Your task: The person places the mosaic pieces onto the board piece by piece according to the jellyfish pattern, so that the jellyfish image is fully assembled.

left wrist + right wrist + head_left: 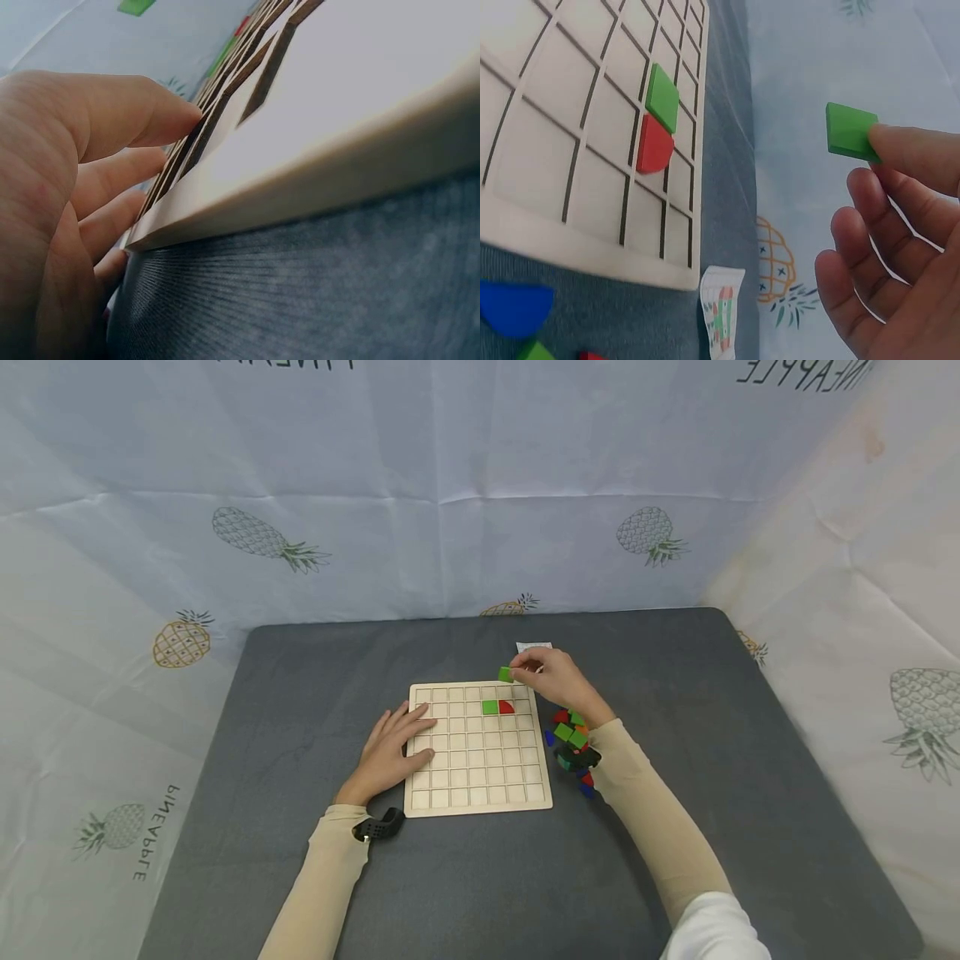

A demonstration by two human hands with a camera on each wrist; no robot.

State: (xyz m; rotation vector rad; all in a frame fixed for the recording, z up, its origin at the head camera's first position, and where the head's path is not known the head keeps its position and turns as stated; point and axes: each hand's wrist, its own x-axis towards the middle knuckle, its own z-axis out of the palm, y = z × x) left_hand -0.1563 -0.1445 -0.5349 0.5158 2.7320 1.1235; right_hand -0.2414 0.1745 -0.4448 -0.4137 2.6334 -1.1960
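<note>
A pale wooden grid board (477, 768) lies flat on the dark table. In its upper part a green square tile (490, 707) and a red quarter-round tile (507, 707) sit side by side in neighbouring cells. My left hand (390, 752) rests on the board's left edge with its fingers spread. Between thumb and finger, my right hand (553, 677) pinches another green square tile (850, 130), held up above the board's far right edge. In the left wrist view, the left thumb (150, 112) reaches over the board's rim.
To the board's right, partly under the right wrist, lies a pile of red, green, blue and orange tiles (570, 737). A small printed paper (721, 307) with a coloured pattern lies beyond the board's far right corner. Pineapple-print cloth (450, 552) hangs behind the table.
</note>
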